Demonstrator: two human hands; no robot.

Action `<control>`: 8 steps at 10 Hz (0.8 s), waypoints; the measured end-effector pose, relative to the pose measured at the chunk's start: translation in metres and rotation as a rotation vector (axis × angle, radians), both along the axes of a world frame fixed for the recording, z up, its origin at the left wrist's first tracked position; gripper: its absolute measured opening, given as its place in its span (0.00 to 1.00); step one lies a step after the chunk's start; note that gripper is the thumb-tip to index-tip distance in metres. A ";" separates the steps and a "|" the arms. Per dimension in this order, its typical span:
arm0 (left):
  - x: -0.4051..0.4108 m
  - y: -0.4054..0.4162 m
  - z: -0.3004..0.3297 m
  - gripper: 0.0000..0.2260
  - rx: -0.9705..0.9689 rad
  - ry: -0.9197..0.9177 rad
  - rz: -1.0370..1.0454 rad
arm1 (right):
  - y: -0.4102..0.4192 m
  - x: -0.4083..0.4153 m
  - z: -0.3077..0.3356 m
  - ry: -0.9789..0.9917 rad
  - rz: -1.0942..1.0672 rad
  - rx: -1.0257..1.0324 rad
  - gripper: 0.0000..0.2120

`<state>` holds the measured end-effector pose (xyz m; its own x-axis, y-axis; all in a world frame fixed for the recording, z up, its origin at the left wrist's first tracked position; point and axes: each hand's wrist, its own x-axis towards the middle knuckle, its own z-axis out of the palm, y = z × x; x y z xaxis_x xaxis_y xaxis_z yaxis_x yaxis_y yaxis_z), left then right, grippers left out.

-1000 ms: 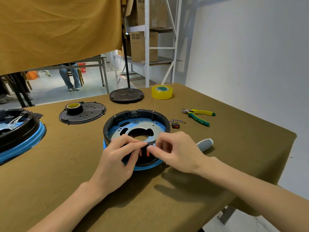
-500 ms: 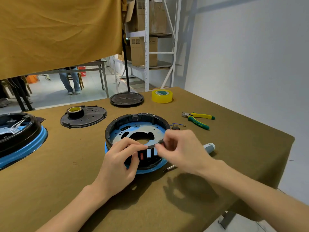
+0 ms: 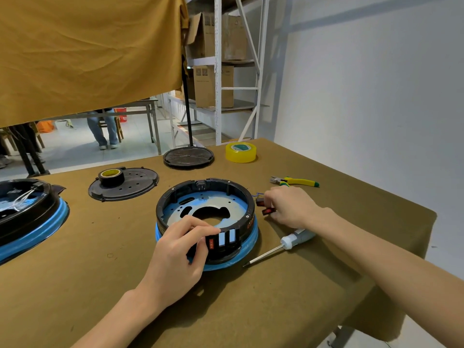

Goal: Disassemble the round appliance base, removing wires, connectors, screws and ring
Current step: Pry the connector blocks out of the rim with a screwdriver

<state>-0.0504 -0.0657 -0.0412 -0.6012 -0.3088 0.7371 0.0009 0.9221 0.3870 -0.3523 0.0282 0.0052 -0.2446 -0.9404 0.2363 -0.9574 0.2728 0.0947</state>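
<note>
At the centre of the olive-brown table [image 3: 326,247] sits the round appliance base [image 3: 206,217], a black ring on a blue rim with a metal plate inside. My left hand [image 3: 180,249] rests on its near wall at six o'clock, fingertips curled against the panel where one red switch [image 3: 211,243] sits beside two open slots showing pale blue. My right hand [image 3: 288,209], which half a second ago was pinching at that panel, has moved out to three o'clock of the base and now pinches a small red-and-black switch [image 3: 268,211] just above the cloth, next to another loose switch [image 3: 259,202] with thin wires. A screwdriver [image 3: 288,243] lies at four o'clock, pliers [image 3: 295,182] at two o'clock, yellow tape [image 3: 241,152] at one o'clock.
</note>
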 end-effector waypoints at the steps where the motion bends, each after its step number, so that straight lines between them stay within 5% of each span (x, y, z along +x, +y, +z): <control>1: -0.001 0.000 -0.001 0.13 -0.002 0.006 0.008 | 0.003 -0.008 -0.002 -0.021 -0.085 0.024 0.07; 2: 0.000 -0.002 -0.001 0.13 -0.002 0.001 -0.004 | 0.008 -0.019 0.001 -0.288 -0.159 0.085 0.09; 3: 0.000 -0.001 -0.001 0.12 -0.006 -0.001 -0.001 | 0.013 -0.022 0.006 -0.307 -0.150 0.163 0.12; 8: 0.000 -0.001 -0.001 0.12 -0.019 -0.003 -0.004 | -0.009 -0.034 -0.019 -0.189 -0.187 -0.113 0.08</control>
<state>-0.0508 -0.0668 -0.0422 -0.6043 -0.2924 0.7412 0.0038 0.9292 0.3696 -0.3865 0.0191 -0.0136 -0.4613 -0.8451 0.2703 -0.8870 0.4454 -0.1216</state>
